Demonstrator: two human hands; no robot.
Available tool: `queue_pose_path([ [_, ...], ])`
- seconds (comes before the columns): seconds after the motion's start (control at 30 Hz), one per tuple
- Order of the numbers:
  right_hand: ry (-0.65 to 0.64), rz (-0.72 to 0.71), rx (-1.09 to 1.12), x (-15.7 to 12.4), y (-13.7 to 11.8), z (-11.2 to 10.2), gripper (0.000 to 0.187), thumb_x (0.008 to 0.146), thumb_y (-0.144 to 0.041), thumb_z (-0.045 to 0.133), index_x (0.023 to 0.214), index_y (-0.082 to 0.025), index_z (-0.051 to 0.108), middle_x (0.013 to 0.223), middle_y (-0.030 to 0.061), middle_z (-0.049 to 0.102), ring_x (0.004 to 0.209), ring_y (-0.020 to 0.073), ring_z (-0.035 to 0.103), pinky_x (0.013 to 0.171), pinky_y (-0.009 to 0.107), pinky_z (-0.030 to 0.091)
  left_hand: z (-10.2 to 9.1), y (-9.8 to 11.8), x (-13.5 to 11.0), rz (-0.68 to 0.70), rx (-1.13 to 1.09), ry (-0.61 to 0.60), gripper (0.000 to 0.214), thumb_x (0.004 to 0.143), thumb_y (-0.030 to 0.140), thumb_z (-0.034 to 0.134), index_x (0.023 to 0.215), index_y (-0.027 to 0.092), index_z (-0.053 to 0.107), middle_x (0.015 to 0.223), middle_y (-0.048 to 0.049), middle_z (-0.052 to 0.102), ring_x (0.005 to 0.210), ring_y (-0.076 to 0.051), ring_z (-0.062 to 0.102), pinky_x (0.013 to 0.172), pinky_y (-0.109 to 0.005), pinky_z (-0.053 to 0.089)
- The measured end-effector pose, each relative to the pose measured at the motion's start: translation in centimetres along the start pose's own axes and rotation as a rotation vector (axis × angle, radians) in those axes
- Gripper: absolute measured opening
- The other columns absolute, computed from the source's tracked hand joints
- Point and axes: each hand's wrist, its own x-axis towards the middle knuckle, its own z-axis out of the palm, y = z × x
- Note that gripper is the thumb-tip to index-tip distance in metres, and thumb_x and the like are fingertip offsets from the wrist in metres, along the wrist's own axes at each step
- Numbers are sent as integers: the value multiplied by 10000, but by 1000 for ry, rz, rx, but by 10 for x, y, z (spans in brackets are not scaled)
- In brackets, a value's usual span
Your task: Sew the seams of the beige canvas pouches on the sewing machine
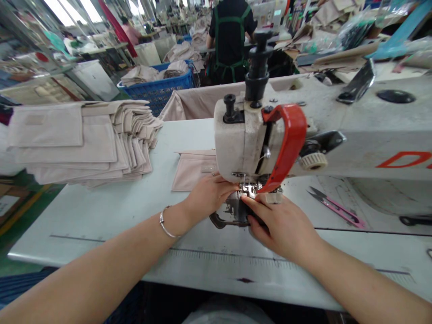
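A flat beige fabric piece [189, 172] with a small label lies on the table, its right part hidden behind the sewing machine's head [232, 139]. My left hand [211, 193], a silver bracelet at its wrist, is closed at the near right edge of this piece, fingertips beside the presser foot [248, 189]. From the other side, my right hand [285, 222] reaches to the foot with index finger stretched out and thumb apart, over the dark metal plate. Whatever lies under its fingertips is too small to make out. A red finger guard [290, 144] stands in front of the needle area.
Beige fabric pieces [67, 139] are stacked on the table's left. Pink-handled thread snips [337, 208] lie right of my right hand. Behind the table are a beige cloth-lined bin [195, 101], a blue basket [158, 90] with fabric, and a person [231, 40] facing away.
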Motion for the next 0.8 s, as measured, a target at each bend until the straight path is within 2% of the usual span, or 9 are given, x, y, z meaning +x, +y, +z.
queue_pose_path([
  [0.27, -5, 3, 3, 1, 0, -1, 426, 886, -245, 501, 1293, -135, 562, 1072, 136, 599, 1012, 305, 561, 858, 471, 490, 1, -2, 2, -17, 6, 13, 178, 957, 245, 536, 1004, 211, 705, 1019, -34, 706, 986, -209, 637, 864, -359, 542],
  [0.43, 18, -1, 15, 1, 0, -2, 426, 876, -234, 519, 1286, -129, 563, 1106, 133, 599, 1067, 315, 543, 903, 474, 471, 0, 1, 3, -30, 62, 7, 150, 936, 233, 571, 987, 216, 711, 964, -31, 715, 914, -213, 653, 813, -356, 552],
  [0.63, 71, -18, 21, 0, -2, -1, 328, 869, -218, 539, 1176, -142, 625, 1059, 128, 618, 1016, 299, 566, 866, 445, 479, -1, 2, 1, -42, 117, -22, 196, 963, 252, 523, 1012, 214, 709, 967, -39, 715, 916, -209, 660, 831, -352, 552],
  [0.73, 168, -29, 59, -1, 1, -5, 208, 889, -211, 517, 1033, -171, 661, 961, 102, 635, 920, 262, 589, 788, 395, 486, -1, 2, 0, -42, 139, -34, 207, 961, 254, 519, 1044, 228, 707, 978, -39, 715, 925, -215, 662, 823, -354, 559],
  [0.8, 294, 42, 114, 0, 7, -12, 162, 913, -235, 494, 939, -178, 643, 871, 82, 627, 833, 231, 592, 720, 354, 477, -1, 1, -1, -26, 129, -23, 213, 959, 243, 520, 1079, 238, 696, 997, -36, 715, 919, -209, 665, 822, -349, 562],
])
